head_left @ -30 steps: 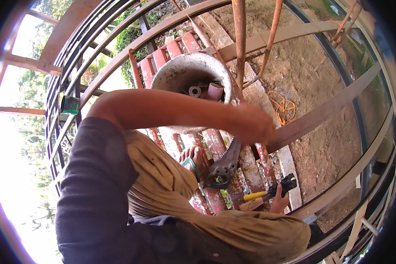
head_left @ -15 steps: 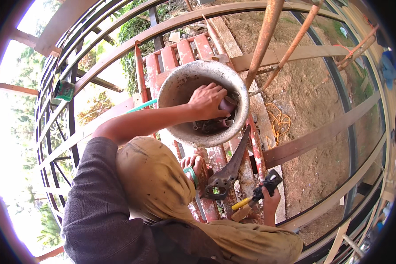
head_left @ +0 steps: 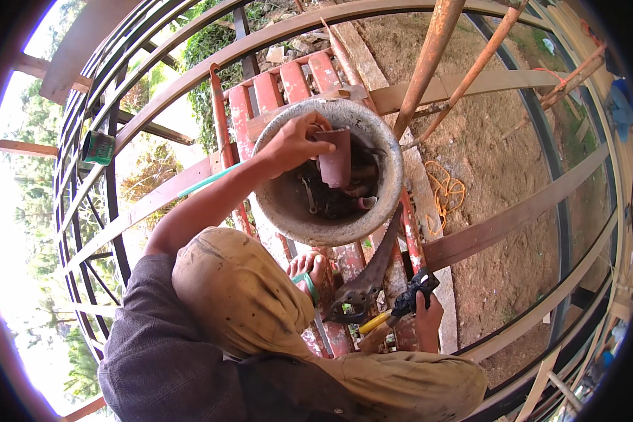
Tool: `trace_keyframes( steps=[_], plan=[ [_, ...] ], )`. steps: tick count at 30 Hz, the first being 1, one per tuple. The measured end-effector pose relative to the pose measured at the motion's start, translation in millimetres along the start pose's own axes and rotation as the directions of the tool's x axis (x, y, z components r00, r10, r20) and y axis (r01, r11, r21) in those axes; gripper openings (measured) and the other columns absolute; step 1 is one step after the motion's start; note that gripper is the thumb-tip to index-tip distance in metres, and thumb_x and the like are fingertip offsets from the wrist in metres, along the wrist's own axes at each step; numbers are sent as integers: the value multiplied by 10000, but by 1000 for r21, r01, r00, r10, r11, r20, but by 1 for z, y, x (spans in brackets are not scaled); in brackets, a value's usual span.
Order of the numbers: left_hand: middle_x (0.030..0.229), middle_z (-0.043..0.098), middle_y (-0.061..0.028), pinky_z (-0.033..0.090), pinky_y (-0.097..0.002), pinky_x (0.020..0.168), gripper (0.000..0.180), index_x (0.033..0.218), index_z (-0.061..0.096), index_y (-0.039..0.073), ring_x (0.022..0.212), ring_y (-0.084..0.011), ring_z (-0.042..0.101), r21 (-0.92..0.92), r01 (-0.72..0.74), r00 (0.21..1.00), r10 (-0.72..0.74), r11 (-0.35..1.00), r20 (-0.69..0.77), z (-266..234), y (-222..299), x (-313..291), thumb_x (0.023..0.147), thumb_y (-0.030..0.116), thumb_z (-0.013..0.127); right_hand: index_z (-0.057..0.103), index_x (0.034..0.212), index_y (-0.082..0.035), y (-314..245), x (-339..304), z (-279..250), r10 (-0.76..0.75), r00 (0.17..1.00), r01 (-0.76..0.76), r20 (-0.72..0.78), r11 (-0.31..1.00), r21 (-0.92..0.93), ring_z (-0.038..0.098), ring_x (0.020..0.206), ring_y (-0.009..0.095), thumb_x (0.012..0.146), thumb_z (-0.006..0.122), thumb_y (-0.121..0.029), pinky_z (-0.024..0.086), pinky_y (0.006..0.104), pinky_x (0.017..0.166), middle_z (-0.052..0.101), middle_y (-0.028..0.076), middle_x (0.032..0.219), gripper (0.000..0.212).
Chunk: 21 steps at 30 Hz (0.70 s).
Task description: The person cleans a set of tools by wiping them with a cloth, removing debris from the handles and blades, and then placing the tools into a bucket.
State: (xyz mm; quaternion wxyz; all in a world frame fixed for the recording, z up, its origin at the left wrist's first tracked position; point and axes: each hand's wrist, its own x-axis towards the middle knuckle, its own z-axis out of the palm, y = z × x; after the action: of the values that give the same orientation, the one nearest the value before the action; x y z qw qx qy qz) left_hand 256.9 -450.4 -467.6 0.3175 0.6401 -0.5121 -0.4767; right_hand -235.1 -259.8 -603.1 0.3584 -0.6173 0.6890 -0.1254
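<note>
Left hand is clamped on a brown tube, held upright just inside the bucket rim, clear of the loose tools in the bottom. Right hand is closed around a black tool low by the knee (kept ready, probably). A saw leans against the bucket, handle down, so it stays put. Everything sits on red planks of a scaffold, ringed by curved metal bars. Bare dirt lies below, trees to the left.

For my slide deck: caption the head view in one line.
Left hand lifts a reddish-brown tube from a grey bucket of tools.
</note>
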Motion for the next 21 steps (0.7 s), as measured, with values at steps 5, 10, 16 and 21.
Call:
trace_keyframes(
  steps=[5,10,16,21],
  plan=[
    [1055,670,-23,580,-313,791,339,1209,563,97,912,-147,680,-626,165,984,-168,762,55,-5,13,-5,916,166,720,637,870,17,0,25,-43,58,998,-50,35,983,-178,648,655,247,1011,607,-377,493,381,643,661,146,720,420],
    [1013,678,-12,618,-304,724,193,1171,577,116,847,-151,708,-856,302,951,-198,420,238,2,15,-13,980,122,598,678,1114,-22,-120,88,-138,-235,961,247,144,967,-67,722,805,203,972,665,-249,546,350,630,726,133,846,268],
    [1064,702,-19,625,-286,759,263,1252,577,94,917,-133,715,-884,279,960,-127,376,249,14,18,-28,993,134,576,561,1338,-7,-282,114,-131,-671,724,662,162,741,111,687,1038,293,941,714,-304,604,388,791,651,205,1197,519],
    [1180,676,-26,619,-305,844,324,1314,562,81,1024,-146,697,-891,259,965,-67,373,252,19,39,-34,994,129,573,574,1283,-14,-343,122,-95,-909,414,909,-57,415,-18,654,1080,355,874,782,-268,557,416,891,652,198,1170,525]
  ],
)
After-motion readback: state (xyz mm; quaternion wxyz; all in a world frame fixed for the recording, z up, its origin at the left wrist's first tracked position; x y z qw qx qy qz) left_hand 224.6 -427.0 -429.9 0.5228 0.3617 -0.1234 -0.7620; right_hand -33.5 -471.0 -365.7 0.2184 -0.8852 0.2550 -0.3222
